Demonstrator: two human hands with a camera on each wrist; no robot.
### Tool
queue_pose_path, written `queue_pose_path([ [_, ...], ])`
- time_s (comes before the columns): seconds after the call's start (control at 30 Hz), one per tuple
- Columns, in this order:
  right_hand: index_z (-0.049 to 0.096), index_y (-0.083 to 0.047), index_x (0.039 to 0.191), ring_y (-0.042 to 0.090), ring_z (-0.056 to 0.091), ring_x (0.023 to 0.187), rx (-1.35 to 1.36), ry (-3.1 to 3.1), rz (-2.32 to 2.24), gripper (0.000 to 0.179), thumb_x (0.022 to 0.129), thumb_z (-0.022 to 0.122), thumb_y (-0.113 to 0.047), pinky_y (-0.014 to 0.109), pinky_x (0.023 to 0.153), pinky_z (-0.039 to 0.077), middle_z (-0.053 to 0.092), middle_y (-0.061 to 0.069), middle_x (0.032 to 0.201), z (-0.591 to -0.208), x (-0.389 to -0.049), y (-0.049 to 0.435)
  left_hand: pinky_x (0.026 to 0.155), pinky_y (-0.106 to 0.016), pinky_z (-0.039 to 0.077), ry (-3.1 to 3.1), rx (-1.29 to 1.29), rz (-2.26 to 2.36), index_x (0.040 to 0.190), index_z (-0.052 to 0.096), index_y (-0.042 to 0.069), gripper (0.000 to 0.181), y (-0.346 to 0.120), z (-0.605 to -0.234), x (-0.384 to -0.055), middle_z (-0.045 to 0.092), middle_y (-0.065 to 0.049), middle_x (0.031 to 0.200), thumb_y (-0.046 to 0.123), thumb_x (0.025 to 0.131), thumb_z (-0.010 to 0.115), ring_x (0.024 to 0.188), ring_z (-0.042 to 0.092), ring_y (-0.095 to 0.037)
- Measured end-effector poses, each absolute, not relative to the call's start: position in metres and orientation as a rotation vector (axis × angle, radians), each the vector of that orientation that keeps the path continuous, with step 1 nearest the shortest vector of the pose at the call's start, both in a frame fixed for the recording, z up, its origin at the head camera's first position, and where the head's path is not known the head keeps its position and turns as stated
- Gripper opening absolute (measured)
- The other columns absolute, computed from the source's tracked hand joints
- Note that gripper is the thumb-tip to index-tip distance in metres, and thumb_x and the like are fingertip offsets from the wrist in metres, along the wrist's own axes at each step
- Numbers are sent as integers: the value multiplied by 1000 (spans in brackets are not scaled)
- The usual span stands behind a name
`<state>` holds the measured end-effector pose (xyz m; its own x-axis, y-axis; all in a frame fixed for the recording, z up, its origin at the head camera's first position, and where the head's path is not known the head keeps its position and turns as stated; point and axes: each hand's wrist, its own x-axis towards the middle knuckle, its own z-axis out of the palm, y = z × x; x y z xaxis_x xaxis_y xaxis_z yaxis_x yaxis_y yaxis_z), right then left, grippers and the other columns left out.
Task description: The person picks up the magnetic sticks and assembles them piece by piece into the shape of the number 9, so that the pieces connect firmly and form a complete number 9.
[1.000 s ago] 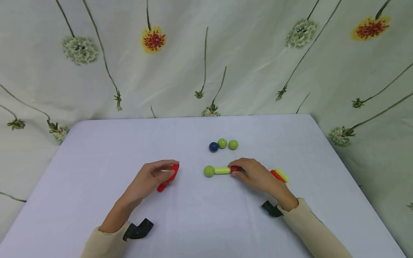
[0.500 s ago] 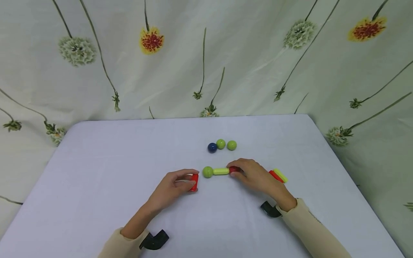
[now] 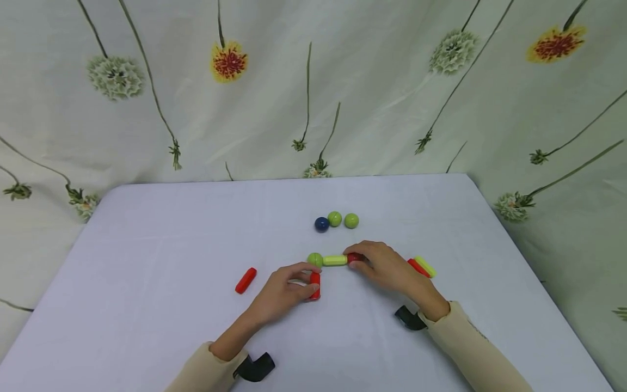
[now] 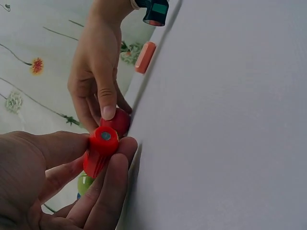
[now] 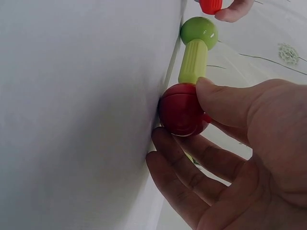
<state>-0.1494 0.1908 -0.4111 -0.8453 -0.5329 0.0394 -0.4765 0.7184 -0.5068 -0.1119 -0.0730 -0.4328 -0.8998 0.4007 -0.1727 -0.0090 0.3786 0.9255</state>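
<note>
My left hand (image 3: 284,293) pinches a short red magnetic rod (image 3: 315,287) between thumb and fingers, just in front of a light green ball (image 3: 315,258). In the left wrist view the red rod's round end shows a silver disc. The green ball joins a yellow-green rod (image 3: 335,261), whose other end meets a dark red ball (image 5: 181,110). My right hand (image 3: 389,268) grips that red ball with thumb and fingertips, low at the tabletop. In the head view, the left fingertips overlap the green ball's front side.
A loose red rod (image 3: 246,280) lies left of my left hand. Beyond the hands sit a dark blue ball (image 3: 321,224) and two green balls (image 3: 351,220). Another red rod (image 3: 418,267) and a yellow-green rod (image 3: 425,266) lie behind my right wrist, on the white table (image 3: 147,239).
My left hand has moved right with the red rod, up to the green ball, uncovering the other red rod on the table. The right hand keeps its grip on the red ball.
</note>
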Motion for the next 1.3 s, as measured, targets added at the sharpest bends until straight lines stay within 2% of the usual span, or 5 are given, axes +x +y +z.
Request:
queue_pose_path([
  [0.57,69,-11,123,16,62,98,-803,2808,-772,29,95,69,-16,40,92,54,70,2,110,-410,-149,190,78,-30,58,2267,366,1534,130,62,14,35,-71,-437,-115,67,-11,114,19,96,68,82,73,-15],
  [0.9,69,-12,122,14,61,95,-813,2804,-774,28,95,69,-16,38,90,54,70,1,109,-412,-150,190,74,-24,56,2240,374,1559,130,61,11,34,-71,-440,-115,65,-10,110,16,97,66,75,71,-15],
  [1.03,69,-12,122,14,61,97,-813,2806,-778,28,95,69,-17,39,91,54,70,0,110,-412,-150,191,75,-25,56,2247,371,1568,131,59,14,35,-71,-440,-114,65,-11,111,17,97,67,75,71,-15],
  [1.13,68,-12,123,14,61,97,-819,2805,-773,28,95,69,-17,39,91,54,70,0,110,-413,-150,191,78,-28,58,2237,365,1587,134,53,18,40,-71,-439,-114,66,-13,114,19,96,68,80,73,-16],
  [1.3,68,-12,124,14,61,97,-822,2788,-771,29,96,68,-17,38,91,54,69,0,110,-411,-152,192,81,-32,59,2200,361,1614,146,38,24,60,-72,-439,-117,67,-13,112,20,95,70,82,73,-18],
])
